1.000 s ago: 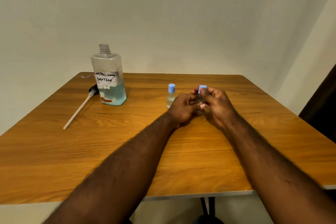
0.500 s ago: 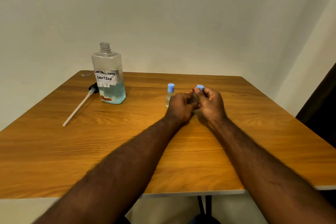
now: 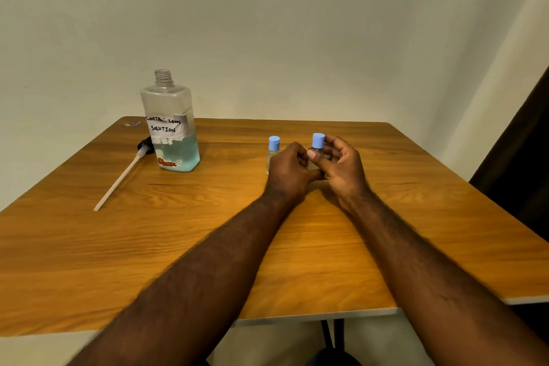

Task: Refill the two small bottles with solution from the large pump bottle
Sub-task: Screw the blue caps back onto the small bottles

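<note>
The large clear bottle [image 3: 171,125], labelled contact lens solution, stands uncapped at the back left, its lower part holding blue liquid. Its pump [image 3: 121,175], with black head and long white tube, lies flat on the table left of it. One small bottle with a blue cap [image 3: 273,149] stands just behind my left hand [image 3: 289,174]. The second small bottle [image 3: 317,146], blue cap on, sits upright between both hands. My right hand [image 3: 341,168] curls around its body, thumb across the front, and my left hand's fingers touch its lower part.
The wooden table [image 3: 208,246] ends at a front edge near my elbows. A pale wall runs close behind it. A dark curtain [image 3: 523,157] hangs at the right. A small scrap [image 3: 132,123] lies at the table's back left corner.
The hands have shifted on the second small bottle, so its blue cap and neck stand more exposed above the fingers. The other objects have stayed put.
</note>
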